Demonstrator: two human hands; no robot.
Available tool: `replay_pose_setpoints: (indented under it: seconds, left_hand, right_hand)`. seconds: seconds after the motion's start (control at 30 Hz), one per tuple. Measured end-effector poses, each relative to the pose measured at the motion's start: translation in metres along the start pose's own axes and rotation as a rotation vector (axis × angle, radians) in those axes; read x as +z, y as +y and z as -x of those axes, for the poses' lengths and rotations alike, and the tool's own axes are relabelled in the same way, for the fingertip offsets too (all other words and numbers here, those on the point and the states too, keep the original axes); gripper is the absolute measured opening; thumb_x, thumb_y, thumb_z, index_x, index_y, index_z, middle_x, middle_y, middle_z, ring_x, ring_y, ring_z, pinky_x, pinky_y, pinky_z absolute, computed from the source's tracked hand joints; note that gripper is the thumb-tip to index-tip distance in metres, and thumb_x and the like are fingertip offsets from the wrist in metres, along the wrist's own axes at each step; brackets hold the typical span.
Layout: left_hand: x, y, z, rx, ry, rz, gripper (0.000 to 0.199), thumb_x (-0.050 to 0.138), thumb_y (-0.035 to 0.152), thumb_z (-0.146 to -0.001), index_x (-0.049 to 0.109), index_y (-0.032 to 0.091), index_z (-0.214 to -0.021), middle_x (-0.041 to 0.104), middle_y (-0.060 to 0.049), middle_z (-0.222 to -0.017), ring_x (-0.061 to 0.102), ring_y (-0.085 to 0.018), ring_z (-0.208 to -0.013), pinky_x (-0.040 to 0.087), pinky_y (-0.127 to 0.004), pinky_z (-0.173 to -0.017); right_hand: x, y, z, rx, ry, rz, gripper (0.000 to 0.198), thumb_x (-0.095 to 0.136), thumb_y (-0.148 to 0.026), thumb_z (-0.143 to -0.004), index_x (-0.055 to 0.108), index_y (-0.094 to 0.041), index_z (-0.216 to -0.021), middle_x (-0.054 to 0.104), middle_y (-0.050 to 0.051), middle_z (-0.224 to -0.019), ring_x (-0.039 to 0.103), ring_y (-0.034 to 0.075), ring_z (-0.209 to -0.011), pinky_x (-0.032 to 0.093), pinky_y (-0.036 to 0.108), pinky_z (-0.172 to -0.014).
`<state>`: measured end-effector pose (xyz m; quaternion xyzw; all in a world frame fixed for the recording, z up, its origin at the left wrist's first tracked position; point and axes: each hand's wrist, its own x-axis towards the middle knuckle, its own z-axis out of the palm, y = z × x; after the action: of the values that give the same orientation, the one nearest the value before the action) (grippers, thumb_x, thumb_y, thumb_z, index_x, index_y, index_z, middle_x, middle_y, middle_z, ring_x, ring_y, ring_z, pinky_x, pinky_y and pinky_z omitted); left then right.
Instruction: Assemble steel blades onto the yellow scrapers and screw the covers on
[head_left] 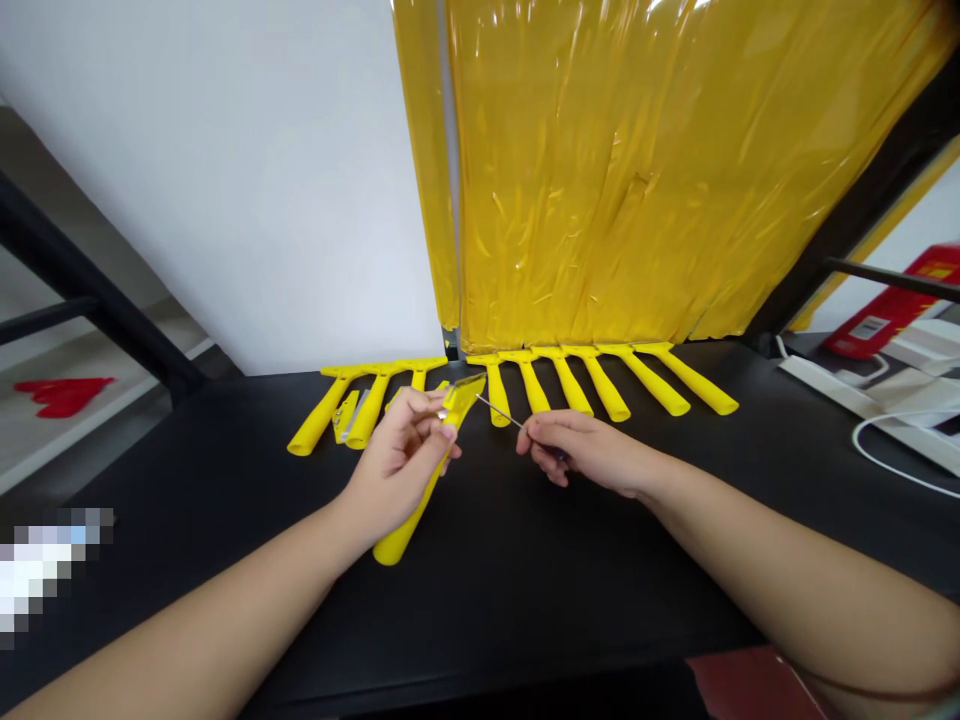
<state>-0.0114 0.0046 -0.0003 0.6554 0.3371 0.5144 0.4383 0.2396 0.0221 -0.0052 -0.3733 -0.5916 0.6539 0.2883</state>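
At nine o'clock, a flat red piece (64, 397) lies on a pale shelf (45, 450), beyond a slanting black bar (90, 290). Toward eight o'clock, at the edge, is a blurred patch whose content I cannot tell. Around ten o'clock stands a broad, smooth white panel (262, 180). Below it, between eight and nine, three yellow T-shaped handles (374, 405) lie on the black tabletop (517, 600), their heads toward the panel, with small yellow pieces (345, 415) and a silvery strip among them. Just off the centre, toward eight o'clock, the left hand (405, 445) is clamped around a yellow tubular handle with a flat, wedge-like head (414, 510); its thick end points to seven o'clock, its head to twelve. Toward four o'clock, the right hand (574, 447) is closed on a thin, dark-handled metal tool (501, 411), whose tip sits at that head; whether they touch I cannot tell. Six more yellow T-shaped handles (602, 385) fan out beyond, from the centre toward three o'clock, under a glossy, wrinkled yellow plastic sheet (637, 170) at one o'clock. At three o'clock lie a red, white-labelled container (892, 300) and a looping white cable (885, 470).
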Motion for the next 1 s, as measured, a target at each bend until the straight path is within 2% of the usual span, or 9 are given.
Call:
replay_pose_setpoints:
  seconds: [0.07,0.17,0.27,0.37,0.5,0.6,0.73,0.9,1.0]
  left_hand:
    - [0.002,-0.003,0.002,0.013,-0.030,-0.018,0.021,0.067,0.026,-0.095,0.045,0.024,-0.094,0.058,0.000,-0.106,0.063,-0.008,-0.066,0.054,-0.025,-0.057]
    - [0.003,-0.007,0.004,0.034,-0.056,-0.046,0.016,0.063,0.026,-0.098,0.047,0.024,-0.097,0.055,-0.001,-0.116,0.061,-0.007,-0.066,0.056,-0.025,-0.060]
    - [0.000,-0.009,0.004,0.017,-0.064,-0.060,0.016,0.062,0.027,-0.099,0.047,0.024,-0.097,0.055,0.000,-0.109,0.061,-0.007,-0.067,0.056,-0.025,-0.061]
    - [-0.003,-0.009,0.002,0.013,-0.074,-0.071,0.015,0.062,0.027,-0.100,0.047,0.024,-0.097,0.054,0.002,-0.099,0.059,-0.007,-0.064,0.056,-0.026,-0.062]
    - [-0.004,-0.010,0.002,0.008,-0.117,-0.085,0.011,0.059,0.027,-0.101,0.048,0.025,-0.101,0.052,0.003,-0.089,0.060,-0.009,-0.066,0.054,-0.025,-0.060]
    - [-0.004,-0.010,0.004,0.009,-0.146,-0.079,0.010,0.058,0.026,-0.102,0.048,0.025,-0.103,0.051,0.004,-0.085,0.059,-0.008,-0.064,0.053,-0.025,-0.061]
    - [-0.003,-0.011,0.005,-0.055,-0.156,-0.044,0.013,0.057,0.028,-0.103,0.045,0.025,-0.105,0.050,0.006,-0.079,0.061,-0.009,-0.067,0.051,-0.022,-0.060]
    - [-0.002,-0.008,0.002,-0.201,-0.128,0.081,0.022,0.063,0.033,-0.100,0.042,0.025,-0.105,0.051,0.005,-0.085,0.065,-0.011,-0.070,0.049,-0.021,-0.054]
    - [-0.001,-0.005,-0.001,-0.284,-0.122,0.164,0.027,0.067,0.034,-0.098,0.043,0.026,-0.107,0.052,0.006,-0.087,0.067,-0.011,-0.067,0.049,-0.021,-0.053]
  right_hand:
    - [-0.002,0.000,0.000,-0.012,-0.011,0.158,0.016,0.052,-0.030,-0.095,0.063,-0.018,-0.090,0.059,-0.001,-0.069,0.053,0.013,-0.060,0.045,0.028,-0.060]
    - [-0.007,-0.003,0.004,-0.063,0.074,0.417,0.013,0.049,-0.016,-0.088,0.061,-0.020,-0.086,0.064,0.001,-0.076,0.056,0.015,-0.068,0.047,0.030,-0.066]
    - [-0.017,-0.006,0.010,-0.160,0.168,0.753,0.011,0.057,-0.015,-0.086,0.065,-0.022,-0.084,0.066,0.000,-0.076,0.056,0.016,-0.067,0.043,0.030,-0.062]
    - [-0.027,-0.005,0.015,-0.179,0.128,0.959,0.007,0.073,-0.023,-0.081,0.073,-0.024,-0.087,0.069,0.002,-0.077,0.058,0.017,-0.064,0.039,0.030,-0.057]
    - [-0.027,0.001,0.015,-0.082,0.097,0.976,0.015,0.079,-0.022,-0.077,0.078,-0.025,-0.092,0.074,0.004,-0.082,0.064,0.019,-0.067,0.042,0.030,-0.056]
    - [-0.018,0.001,0.013,-0.055,0.097,0.991,0.012,0.074,-0.016,-0.080,0.078,-0.023,-0.089,0.075,0.003,-0.079,0.066,0.019,-0.066,0.046,0.030,-0.060]
    - [-0.007,-0.004,0.014,-0.044,0.087,1.132,0.010,0.068,-0.014,-0.085,0.076,-0.021,-0.085,0.076,0.004,-0.083,0.069,0.019,-0.074,0.049,0.029,-0.068]
    - [-0.004,-0.007,0.016,-0.102,0.069,1.265,0.014,0.061,-0.016,-0.093,0.074,-0.019,-0.088,0.074,0.007,-0.088,0.068,0.022,-0.080,0.047,0.033,-0.071]
    - [-0.004,-0.008,0.015,-0.195,0.075,1.114,0.011,0.061,-0.016,-0.094,0.071,-0.019,-0.090,0.073,0.005,-0.086,0.065,0.019,-0.077,0.047,0.031,-0.070]
